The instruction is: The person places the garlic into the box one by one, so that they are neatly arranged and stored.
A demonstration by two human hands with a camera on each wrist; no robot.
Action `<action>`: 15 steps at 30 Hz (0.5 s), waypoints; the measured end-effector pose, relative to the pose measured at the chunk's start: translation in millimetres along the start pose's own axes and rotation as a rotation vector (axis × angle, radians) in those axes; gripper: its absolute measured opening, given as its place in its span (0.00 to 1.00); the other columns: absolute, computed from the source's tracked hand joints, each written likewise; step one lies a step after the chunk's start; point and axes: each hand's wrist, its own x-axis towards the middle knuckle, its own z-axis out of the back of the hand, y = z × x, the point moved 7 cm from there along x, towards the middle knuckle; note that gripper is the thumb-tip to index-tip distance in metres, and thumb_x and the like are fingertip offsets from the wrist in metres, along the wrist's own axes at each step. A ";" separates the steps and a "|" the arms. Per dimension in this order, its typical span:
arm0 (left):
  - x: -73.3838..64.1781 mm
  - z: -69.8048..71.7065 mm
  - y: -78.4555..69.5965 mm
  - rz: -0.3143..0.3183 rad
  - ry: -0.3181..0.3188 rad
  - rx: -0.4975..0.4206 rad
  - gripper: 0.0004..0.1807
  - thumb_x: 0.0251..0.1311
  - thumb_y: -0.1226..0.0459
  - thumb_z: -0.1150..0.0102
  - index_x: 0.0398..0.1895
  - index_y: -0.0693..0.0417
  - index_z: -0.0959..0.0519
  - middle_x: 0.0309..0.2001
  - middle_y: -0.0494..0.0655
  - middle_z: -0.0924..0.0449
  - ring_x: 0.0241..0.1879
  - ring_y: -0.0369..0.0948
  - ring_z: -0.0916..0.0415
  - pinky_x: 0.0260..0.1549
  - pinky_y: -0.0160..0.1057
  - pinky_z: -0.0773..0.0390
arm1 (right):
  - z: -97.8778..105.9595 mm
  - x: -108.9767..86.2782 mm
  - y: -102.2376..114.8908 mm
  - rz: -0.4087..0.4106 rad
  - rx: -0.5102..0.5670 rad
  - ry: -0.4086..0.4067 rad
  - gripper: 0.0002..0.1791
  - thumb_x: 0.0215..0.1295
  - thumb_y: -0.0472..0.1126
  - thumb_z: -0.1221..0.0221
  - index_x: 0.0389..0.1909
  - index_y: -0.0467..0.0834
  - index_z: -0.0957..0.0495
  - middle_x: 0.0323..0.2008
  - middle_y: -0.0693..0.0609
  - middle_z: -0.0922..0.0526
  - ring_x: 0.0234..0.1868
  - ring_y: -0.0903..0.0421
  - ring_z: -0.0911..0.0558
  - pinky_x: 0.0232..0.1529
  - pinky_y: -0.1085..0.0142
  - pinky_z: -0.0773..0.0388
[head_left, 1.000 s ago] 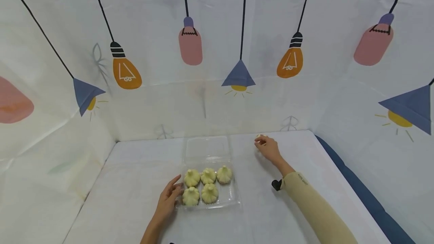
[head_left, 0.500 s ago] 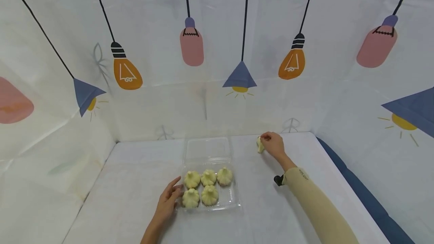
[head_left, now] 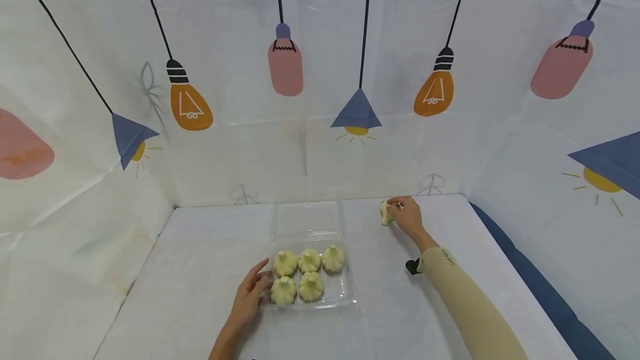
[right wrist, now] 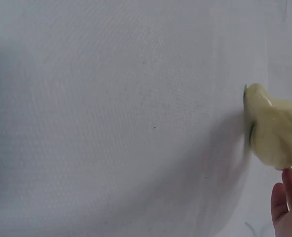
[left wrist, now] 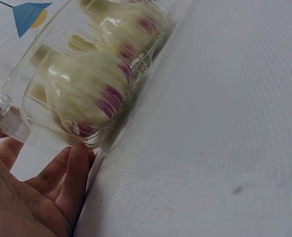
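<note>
A clear plastic clamshell box lies with its lid folded back. Inside are several pale garlic bulbs in two rows, with purple marks near their bases in the left wrist view. My left hand rests at the box's left side, and its relaxed fingers touch the wall. At the far right of the table, my right hand pinches a single garlic bulb between thumb and fingers. That bulb lies at the table surface, partly cut off by the right wrist view's edge.
A white cloth covers the table. White sheet walls printed with lamps stand behind and on both sides. Past the table's right edge runs a dark blue strip. The transparent lid lies behind the box.
The right hand has shifted slightly right, and more of the single garlic bulb shows, its neck turned toward the front. Left hand and box stay in place.
</note>
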 end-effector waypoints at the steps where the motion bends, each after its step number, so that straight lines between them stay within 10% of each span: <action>1: -0.2 0.3 0.1 -0.001 -0.001 0.001 0.25 0.75 0.61 0.55 0.72 0.57 0.39 0.57 0.66 0.29 0.48 0.47 0.23 0.35 0.44 0.26 | -0.7 -0.7 -1.9 -0.008 0.006 0.005 0.11 0.61 0.34 0.37 0.43 0.34 0.17 0.46 0.36 0.23 0.49 0.39 0.26 0.51 0.47 0.31; 15: 1.2 0.6 0.6 -0.008 -0.011 0.037 0.24 0.75 0.61 0.56 0.71 0.55 0.38 0.57 0.66 0.28 0.48 0.47 0.23 0.34 0.43 0.25 | 6.2 -0.4 -5.7 0.065 0.042 -0.039 0.14 0.59 0.28 0.40 0.47 0.34 0.18 0.48 0.35 0.22 0.53 0.38 0.27 0.53 0.47 0.33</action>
